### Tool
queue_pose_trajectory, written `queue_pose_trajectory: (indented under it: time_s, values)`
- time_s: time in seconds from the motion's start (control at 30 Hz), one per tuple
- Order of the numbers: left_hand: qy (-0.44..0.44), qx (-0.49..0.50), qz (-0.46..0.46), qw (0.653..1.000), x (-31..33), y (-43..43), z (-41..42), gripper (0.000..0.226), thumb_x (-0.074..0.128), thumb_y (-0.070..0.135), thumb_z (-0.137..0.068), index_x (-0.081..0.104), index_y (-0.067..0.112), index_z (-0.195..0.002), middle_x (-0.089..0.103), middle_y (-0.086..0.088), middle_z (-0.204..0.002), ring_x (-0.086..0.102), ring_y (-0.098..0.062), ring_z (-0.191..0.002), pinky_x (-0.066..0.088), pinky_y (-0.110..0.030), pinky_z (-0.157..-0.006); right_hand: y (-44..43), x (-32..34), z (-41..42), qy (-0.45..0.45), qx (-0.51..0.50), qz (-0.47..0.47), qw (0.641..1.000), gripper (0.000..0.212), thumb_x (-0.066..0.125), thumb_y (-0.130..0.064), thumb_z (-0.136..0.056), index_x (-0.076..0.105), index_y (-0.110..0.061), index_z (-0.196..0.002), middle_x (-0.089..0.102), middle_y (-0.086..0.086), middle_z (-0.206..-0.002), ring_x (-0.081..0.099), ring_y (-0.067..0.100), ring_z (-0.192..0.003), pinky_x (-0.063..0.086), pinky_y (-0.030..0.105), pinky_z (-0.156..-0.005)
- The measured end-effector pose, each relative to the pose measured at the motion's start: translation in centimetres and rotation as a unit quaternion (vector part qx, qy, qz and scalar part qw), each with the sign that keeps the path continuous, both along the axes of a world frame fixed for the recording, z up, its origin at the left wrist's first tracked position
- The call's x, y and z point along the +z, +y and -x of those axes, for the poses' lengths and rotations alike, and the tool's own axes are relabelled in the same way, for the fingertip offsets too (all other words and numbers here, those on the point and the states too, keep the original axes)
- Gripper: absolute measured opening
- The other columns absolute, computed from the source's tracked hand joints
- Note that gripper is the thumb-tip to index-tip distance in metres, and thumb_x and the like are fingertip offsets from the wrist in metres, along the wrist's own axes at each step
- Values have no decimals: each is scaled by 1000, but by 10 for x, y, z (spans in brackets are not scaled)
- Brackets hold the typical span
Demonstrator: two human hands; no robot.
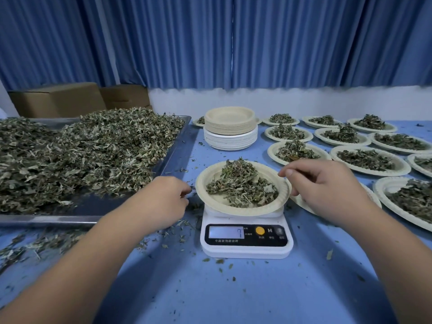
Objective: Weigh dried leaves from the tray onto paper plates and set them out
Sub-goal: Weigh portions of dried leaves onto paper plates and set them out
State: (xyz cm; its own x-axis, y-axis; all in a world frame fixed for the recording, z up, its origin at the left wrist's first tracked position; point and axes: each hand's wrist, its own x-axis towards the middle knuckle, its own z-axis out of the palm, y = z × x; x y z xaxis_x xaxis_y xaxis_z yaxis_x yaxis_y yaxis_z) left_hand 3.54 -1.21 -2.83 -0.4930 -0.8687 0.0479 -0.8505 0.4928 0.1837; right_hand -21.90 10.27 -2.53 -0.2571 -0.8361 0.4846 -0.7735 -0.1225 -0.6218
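Paper, thin and pressed, makes up the plate (pixel 211 199) resting on the white scale (pixel 245 250), and it carries a loose mound of dried leaves (pixel 240 183); the scale stands on the blue bench (pixel 233 291) between the metal tray (pixel 178 146) with its big leaf heap (pixel 93 150) and the rows of filled plates (pixel 367 159). Such a plate should be very light and will probably flex if lifted by one edge, so the load could slide or spill. A hold at two opposite points of the rim, with fingers underneath and thumbs on top, looks like the safest way to keep it level. The leaves look crisp, brittle and nearly weightless, so they should be pinched lightly and moved slowly to avoid crumbling or scattering them. The left grip (pixel 168 197) sits curled just beside the plate's left rim, with a dark scrap at its fingertips; whether it pinches that scrap I cannot tell. The right grip (pixel 327 190) is curled at the right rim, its thumb above the edge and its fingers beside it, but whether it clasps the plate is unclear. A stack of empty plates (pixel 230 127) waits behind the scale.
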Motion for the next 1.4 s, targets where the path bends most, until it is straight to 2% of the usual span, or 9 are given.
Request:
queue_pose_trajectory:
  time_s: [0.2, 0.37, 0.43, 0.57, 0.73, 1.0, 1.1, 1.23, 1.4]
  values:
    - [-63, -19, 1, 998, -7, 7, 7, 22, 49, 26, -98, 65, 18, -110, 50, -6, -115, 54, -25, -106, 47, -38, -91, 2, 1, -2, 3, -8, -2, 1000, 29, 59, -16, -91, 68, -38, -74, 64, -13, -59, 46, 4, -40, 34, 13, -39]
    - [11, -30, -3, 999, -16, 10, 9, 21, 54, 33, -96, 70, 24, -106, 47, -1, -97, 53, -25, -100, 43, -31, -80, 3, 2, -4, 1, -12, -10, 1000, 28, 60, -16, -91, 68, -36, -74, 64, -13, -59, 47, 3, -40, 33, 11, -39]
    - [54, -30, 5, 998, -18, 8, 8, 18, 59, 30, -94, 73, 25, -104, 42, 6, -83, 53, -22, -91, 41, -28, -74, 3, 2, -5, 1, -15, -14, 1000, 28, 60, -17, -91, 68, -37, -73, 64, -13, -59, 47, 4, -41, 33, 12, -40]
    - [102, -19, 19, 994, -23, 5, 9, 12, 62, 20, -90, 74, 23, -91, 46, 12, -73, 52, -16, -79, 39, -25, -67, 3, 2, -5, 0, -16, -17, 1000, 27, 59, -18, -91, 68, -37, -74, 64, -13, -58, 47, 3, -41, 34, 12, -40]
    - [119, 0, 8, 993, -23, 4, 11, 18, 59, 9, -86, 73, 20, -83, 67, 0, -85, 63, -21, -84, 53, -35, -76, 3, 1, -4, -7, -16, -14, 1000, 27, 59, -17, -91, 69, -36, -75, 64, -12, -59, 46, 4, -40, 32, 12, -39]
    - [92, 5, 5, 996, -18, 7, 10, 23, 52, 3, -89, 72, 14, -93, 67, -6, -98, 63, -25, -92, 53, -38, -81, 5, 2, -4, -9, -21, -12, 1000, 26, 59, -15, -92, 71, -31, -76, 64, -8, -58, 43, 3, -37, 30, 10, -36]
    - [83, 13, 20, 996, -14, 6, 8, 17, 53, 6, -92, 69, 11, -90, 64, -6, -97, 61, -25, -91, 50, -34, -76, 6, 3, -4, -17, -23, -13, 999, 25, 58, -14, -92, 71, -29, -76, 64, -8, -59, 42, 3, -35, 29, 9, -35]
    - [134, 46, 67, 988, -2, 2, -3, 16, 56, 10, -94, 71, 14, -93, 62, -5, -102, 59, -20, -91, 49, -30, -81, 7, 4, -4, -10, -23, -12, 1000, 26, 59, -14, -92, 71, -30, -76, 64, -13, -59, 46, 3, -39, 35, 11, -40]
    - [212, 135, 119, 961, 15, -10, -35, 15, 59, 13, -95, 74, 19, -97, 63, 5, -91, 57, -7, -69, 40, -19, -57, 7, 4, -4, -8, -20, -12, 1000, 26, 59, -15, -92, 70, -32, -75, 64, -12, -59, 45, 4, -40, 36, 13, -41]
